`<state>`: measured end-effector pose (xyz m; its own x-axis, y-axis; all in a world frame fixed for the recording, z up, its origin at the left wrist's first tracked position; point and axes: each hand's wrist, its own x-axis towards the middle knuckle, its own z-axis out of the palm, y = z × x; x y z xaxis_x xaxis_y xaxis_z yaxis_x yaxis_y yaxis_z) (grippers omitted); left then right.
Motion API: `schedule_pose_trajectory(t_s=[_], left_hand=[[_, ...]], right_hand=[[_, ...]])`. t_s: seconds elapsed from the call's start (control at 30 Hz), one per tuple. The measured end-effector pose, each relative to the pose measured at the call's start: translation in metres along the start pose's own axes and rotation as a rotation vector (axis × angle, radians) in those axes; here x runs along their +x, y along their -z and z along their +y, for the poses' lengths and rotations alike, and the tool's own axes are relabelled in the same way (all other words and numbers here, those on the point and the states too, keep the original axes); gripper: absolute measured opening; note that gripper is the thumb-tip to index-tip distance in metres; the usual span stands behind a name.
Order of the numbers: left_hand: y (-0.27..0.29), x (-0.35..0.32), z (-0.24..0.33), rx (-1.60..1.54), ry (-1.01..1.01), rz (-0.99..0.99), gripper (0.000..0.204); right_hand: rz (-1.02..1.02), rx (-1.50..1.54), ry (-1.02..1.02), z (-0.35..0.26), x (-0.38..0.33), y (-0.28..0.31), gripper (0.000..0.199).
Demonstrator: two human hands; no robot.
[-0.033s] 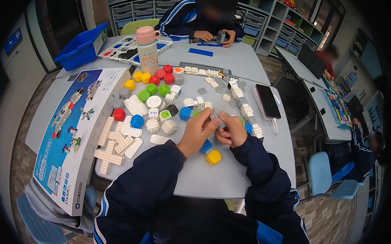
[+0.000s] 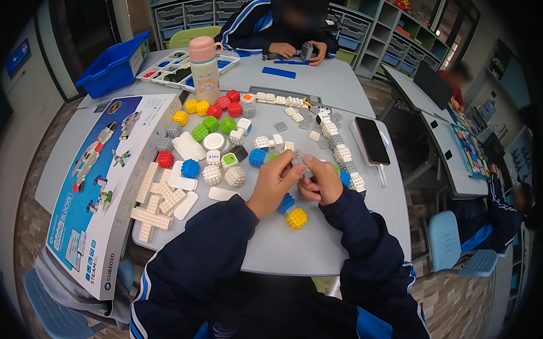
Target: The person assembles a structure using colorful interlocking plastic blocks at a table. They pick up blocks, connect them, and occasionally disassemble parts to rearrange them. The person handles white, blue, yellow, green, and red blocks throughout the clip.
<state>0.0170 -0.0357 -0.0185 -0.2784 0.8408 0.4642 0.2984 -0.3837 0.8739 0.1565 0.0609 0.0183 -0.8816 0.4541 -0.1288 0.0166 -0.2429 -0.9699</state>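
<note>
Over the middle of the table, my left hand (image 2: 277, 184) and my right hand (image 2: 323, 182) meet with fingertips closed on a small grey building piece (image 2: 306, 172). Fingers cover most of it. Just below the hands lie a blue block (image 2: 286, 203) and a yellow studded block (image 2: 296, 218). Beyond my left hand sit another blue block (image 2: 257, 157) and a white block (image 2: 262, 142). To the right of my right hand, a bent row of white and grey blocks (image 2: 341, 153) runs away from me. Part of a blue block (image 2: 345, 177) shows beside that hand.
Left are beige studded plates (image 2: 152, 218), red blocks (image 2: 164, 159), green blocks (image 2: 227, 125) and a large box (image 2: 107, 187). A pink-topped bottle (image 2: 205, 73) stands behind. A phone (image 2: 371, 141) lies right. Across the table, a person's hands (image 2: 317, 52) hold a grey part.
</note>
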Motion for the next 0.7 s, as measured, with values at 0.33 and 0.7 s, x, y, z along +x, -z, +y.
schedule_pose_trajectory(t_s=[0.33,0.7], left_hand=[[-0.01,0.002,0.0,-0.126,-0.032,0.111,0.035],[-0.014,0.001,0.002,-0.124,-0.074,0.111,0.04]], right_hand=[[0.061,-0.032,0.125,0.006,-0.003,-0.009,0.046],[-0.047,0.412,-0.092,0.004,0.006,0.001,0.05]])
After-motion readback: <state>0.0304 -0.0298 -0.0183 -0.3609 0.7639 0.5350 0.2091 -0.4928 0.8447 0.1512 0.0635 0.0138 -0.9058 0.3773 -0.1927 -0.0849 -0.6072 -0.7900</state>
